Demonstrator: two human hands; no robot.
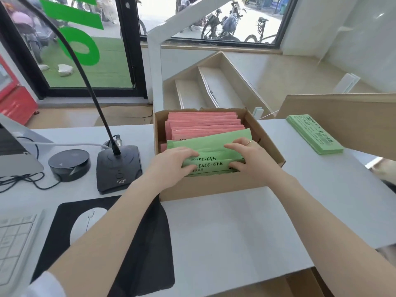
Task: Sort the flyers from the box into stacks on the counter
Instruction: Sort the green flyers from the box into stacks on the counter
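Note:
An open cardboard box [214, 187] stands on the white counter [246, 228]. Standing upright in it are pink flyers [203, 123] at the back and green flyers [210, 140] at the front. Both my hands are inside the box at its near end. My left hand [171, 161] grips the left ends of the front green flyers, with the fingers curled over their tops. At their right ends my right hand [248, 155] holds them the same way. A flat stack of green flyers [315, 133] lies on the counter to the right of the box.
Left of the box stand a black gooseneck microphone base [119, 168] and a round black device [69, 165]. A white mouse [85, 224] lies on a black mat, beside a keyboard [15, 239] and a monitor's corner. A wooden panel [353, 121] rises at right.

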